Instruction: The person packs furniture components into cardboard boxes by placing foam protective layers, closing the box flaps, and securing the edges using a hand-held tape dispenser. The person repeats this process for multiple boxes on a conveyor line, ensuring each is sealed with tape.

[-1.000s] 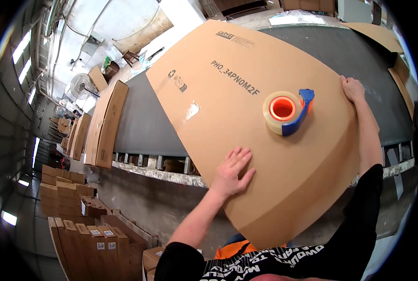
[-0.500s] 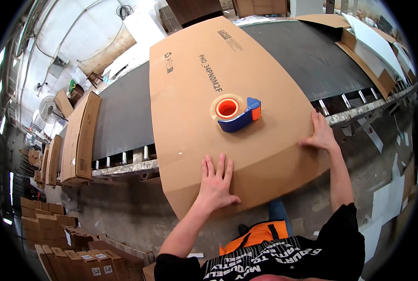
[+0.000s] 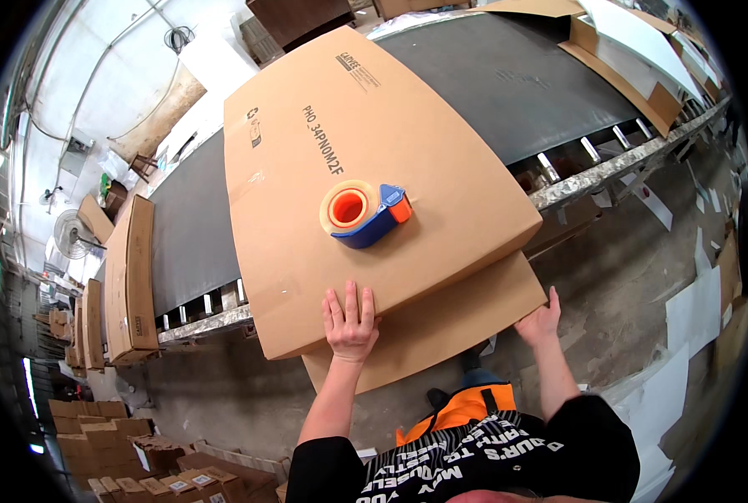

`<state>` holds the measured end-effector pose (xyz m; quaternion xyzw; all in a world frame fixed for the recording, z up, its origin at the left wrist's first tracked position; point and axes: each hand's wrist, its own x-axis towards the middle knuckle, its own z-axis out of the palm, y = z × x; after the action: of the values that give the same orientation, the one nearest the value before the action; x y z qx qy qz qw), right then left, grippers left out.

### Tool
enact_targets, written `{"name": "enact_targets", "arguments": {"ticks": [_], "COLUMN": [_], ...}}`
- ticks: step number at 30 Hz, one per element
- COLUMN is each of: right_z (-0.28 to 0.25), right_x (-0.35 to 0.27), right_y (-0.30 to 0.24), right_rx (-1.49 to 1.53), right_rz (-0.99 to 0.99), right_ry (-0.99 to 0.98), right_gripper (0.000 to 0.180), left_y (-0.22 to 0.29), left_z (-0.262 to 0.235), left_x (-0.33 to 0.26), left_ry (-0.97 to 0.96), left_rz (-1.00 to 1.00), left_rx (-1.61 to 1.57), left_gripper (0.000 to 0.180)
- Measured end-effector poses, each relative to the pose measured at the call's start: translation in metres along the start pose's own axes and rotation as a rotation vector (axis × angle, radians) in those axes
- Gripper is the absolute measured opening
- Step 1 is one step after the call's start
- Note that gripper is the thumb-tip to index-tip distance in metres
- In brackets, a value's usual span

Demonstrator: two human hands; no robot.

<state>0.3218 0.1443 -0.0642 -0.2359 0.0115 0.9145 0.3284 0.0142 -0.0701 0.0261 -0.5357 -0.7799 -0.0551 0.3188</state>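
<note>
At the far left of the frame, a fan [image 3: 74, 234] is seen; beside it, brown cartons [image 3: 131, 281] are lined up; rightward, a dark conveyor belt [image 3: 188, 218] is crossed by a large brown carton [image 3: 294, 218] filling the middle; at lower centre, the carton's near edge is touched by the left hand [image 3: 351, 327], opened flat with nothing grasped; above it, a blue-and-orange tape dispenser [image 3: 365, 230] is rested on the carton; below, a flap [image 3: 445, 323] is extended; its right corner is met by the partly opened right hand [image 3: 541, 321], one digit raised; whether it is gripped cannot be told.
</note>
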Motion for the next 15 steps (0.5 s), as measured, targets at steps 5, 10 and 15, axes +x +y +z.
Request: {"name": "enact_targets", "arguments": {"ticks": [5,10,15], "right_z": [0.143,0.154,0.218], "right_x": [0.043,0.044,0.026], "right_y": [0.003,0.029,0.111], "right_rx": [-0.248,-0.719,-0.849], "right_rz": [-0.013,-0.180,-0.653], "right_ry": [0.216,0.363,0.240], "right_gripper": [0.062,0.061,0.028], "left_y": [-0.005,0.022,0.023], "left_z": [-0.017,-0.011,0.019], "left_x": [0.027,0.085,0.090], "left_ry": [-0.299,-0.484,-0.651], "left_rz": [-0.095,0.186,0.243], "left_rx": [-0.377,-0.187,-0.333], "left_gripper": [0.083,0.092,0.096]}}
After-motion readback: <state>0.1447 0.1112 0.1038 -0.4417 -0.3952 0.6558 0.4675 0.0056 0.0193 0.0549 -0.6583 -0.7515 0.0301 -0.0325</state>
